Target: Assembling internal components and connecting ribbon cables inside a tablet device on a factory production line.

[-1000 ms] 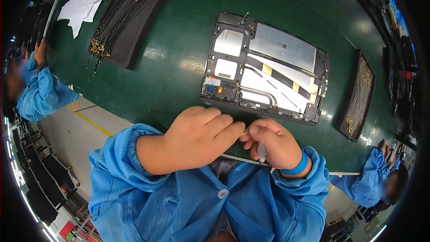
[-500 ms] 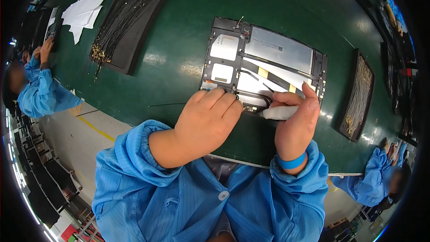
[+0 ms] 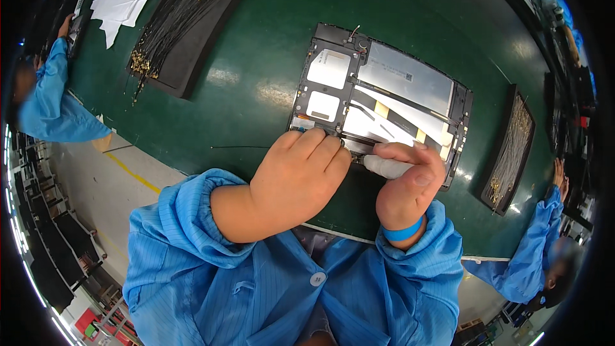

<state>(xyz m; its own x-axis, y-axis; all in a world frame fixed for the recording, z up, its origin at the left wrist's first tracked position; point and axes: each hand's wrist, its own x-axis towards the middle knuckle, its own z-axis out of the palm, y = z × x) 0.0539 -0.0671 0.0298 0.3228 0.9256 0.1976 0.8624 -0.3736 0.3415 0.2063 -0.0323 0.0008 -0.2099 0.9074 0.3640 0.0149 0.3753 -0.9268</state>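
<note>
1. Head view, centre: opened device (image 3: 384, 93); left hand (image 3: 298, 182) curled over its lower edge, grip hidden.
2. Right of centre: right hand (image 3: 410, 186) half-curled by a white tube-shaped thing (image 3: 386, 166), hold unclear.
3. Left of centre: black wire (image 3: 240, 147) might snag if pulled.

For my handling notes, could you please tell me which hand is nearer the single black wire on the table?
Left. The left hand is at the visible right end of the wire; the right hand is farther off, beyond the left one.

Glossy tabletop (image 3: 256, 32), matt black tray (image 3: 182, 70), smooth metallic-looking device panel (image 3: 397, 77), metallic cable tips (image 3: 142, 64), cloth sleeve (image 3: 182, 218)
</note>
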